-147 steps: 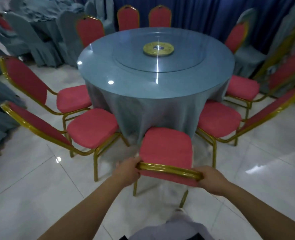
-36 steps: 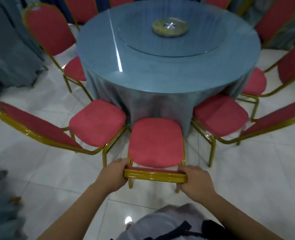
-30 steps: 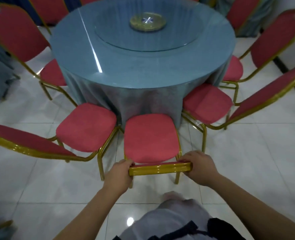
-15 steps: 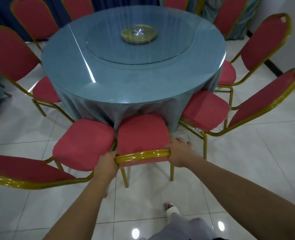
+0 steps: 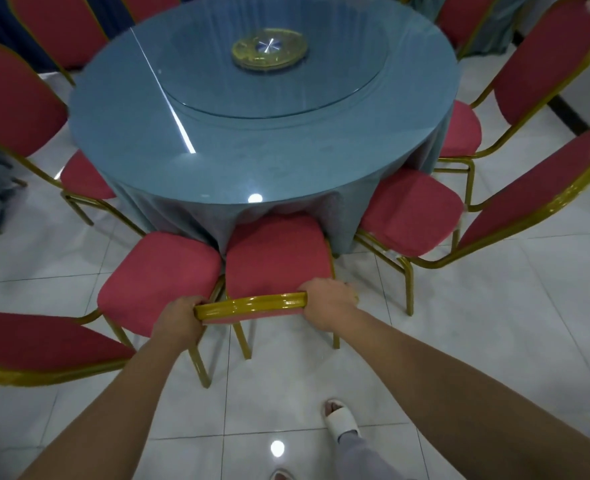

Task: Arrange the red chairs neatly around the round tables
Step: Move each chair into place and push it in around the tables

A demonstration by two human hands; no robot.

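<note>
A red chair (image 5: pixel 276 258) with a gold frame stands right in front of me, its seat front tucked under the blue cloth of the round table (image 5: pixel 217 140). My left hand (image 5: pixel 179 320) grips the left end of the chair's gold top rail. My right hand (image 5: pixel 328 306) grips the rail's right end. The chair's seat nearly touches the seat of the red chair on its left (image 5: pixel 158 275). Another red chair (image 5: pixel 411 213) stands to its right, with a gap between them.
Several more red chairs ring the table, among them one at the right (image 5: pixel 543 64) and one at the left (image 5: pixel 13 102). A glass turntable with a gold hub (image 5: pixel 269 50) sits on the tabletop. My slippered foot (image 5: pixel 340 419) stands on the white tiled floor.
I have pushed the chair forward, so its seat front has slid under the tablecloth. It has shifted left, close against the left chair. Both hands stay on the top rail.
</note>
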